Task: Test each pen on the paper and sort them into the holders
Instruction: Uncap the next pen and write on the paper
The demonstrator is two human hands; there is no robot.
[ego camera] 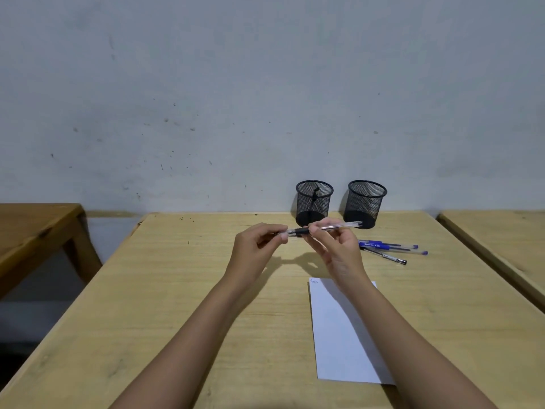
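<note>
The wooden table carries the paper, a white sheet with a small scribble at its far corner. Well beyond the paper, against the wall, stand two black mesh holders, one with a dark pen inside and an empty one. Both hands hover beyond the paper's far edge. The left hand pinches one end of the held pen, and the right hand grasps its black grip section between thumb and fingers. The clear barrel juts past those fingers towards the holders. Three loose pens lie just beyond the paper's far right corner. The pen looks light, stiff and smooth, probably slippery on the clear plastic, so the grip section is the surer hold. Whether a cap sits under the left fingertips is hidden.
</note>
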